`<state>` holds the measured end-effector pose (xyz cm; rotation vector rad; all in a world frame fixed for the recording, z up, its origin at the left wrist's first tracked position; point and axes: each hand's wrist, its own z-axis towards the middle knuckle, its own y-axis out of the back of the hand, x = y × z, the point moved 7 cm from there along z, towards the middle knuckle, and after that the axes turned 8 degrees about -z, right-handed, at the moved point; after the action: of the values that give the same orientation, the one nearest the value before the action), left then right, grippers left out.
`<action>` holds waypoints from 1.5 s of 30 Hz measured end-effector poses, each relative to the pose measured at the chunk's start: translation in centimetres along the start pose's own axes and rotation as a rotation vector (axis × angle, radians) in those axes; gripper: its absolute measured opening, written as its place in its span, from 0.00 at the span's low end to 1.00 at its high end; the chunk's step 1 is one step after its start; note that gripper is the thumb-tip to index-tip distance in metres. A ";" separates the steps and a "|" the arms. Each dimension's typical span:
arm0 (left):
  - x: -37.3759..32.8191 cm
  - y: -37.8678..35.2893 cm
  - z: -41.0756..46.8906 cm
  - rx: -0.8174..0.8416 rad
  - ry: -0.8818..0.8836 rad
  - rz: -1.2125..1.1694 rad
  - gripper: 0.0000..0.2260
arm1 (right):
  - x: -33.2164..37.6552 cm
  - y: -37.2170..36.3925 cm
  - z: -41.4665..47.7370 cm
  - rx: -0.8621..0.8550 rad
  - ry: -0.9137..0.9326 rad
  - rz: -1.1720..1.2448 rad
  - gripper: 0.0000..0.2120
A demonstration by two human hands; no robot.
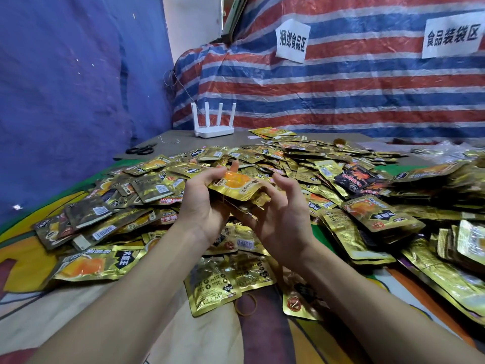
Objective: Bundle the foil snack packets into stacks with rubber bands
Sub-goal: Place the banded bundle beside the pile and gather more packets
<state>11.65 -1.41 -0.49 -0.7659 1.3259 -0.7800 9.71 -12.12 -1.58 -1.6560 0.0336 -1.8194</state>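
Observation:
My left hand (203,203) grips a stack of gold foil snack packets (237,189) above the heap, fingers curled over its far edge. The top packet shows an orange picture. My right hand (282,219) is at the stack's right end, fingers bent and spread; a thin rubber band seems stretched by them under the stack, but it is hard to see. A loose tan rubber band (246,303) lies on the cloth in front of me. A big heap of gold packets (288,158) covers the table.
Bundled stacks (380,219) lie to the right. One black packet (358,178) sits in the heap. Black scissors (140,149) and a white router (214,124) stand at the far left corner. Striped tarp with two paper signs hangs behind.

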 end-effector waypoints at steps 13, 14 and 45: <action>0.3 -0.4 -0.3 0.137 0.077 0.301 0.11 | 1.5 1.6 0.5 0.034 0.096 -0.249 0.20; 0.3 -0.5 -0.4 0.161 0.078 0.298 0.10 | 1.5 1.4 0.5 0.053 0.085 -0.254 0.20; 0.9 -1.6 -1.8 0.141 -0.420 0.868 0.35 | 3.3 3.2 -0.3 0.027 -0.172 -0.600 0.18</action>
<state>9.89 -3.14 0.19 -0.1675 1.0535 -0.0062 10.97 -16.31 -0.17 -1.9328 -0.6196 -2.0681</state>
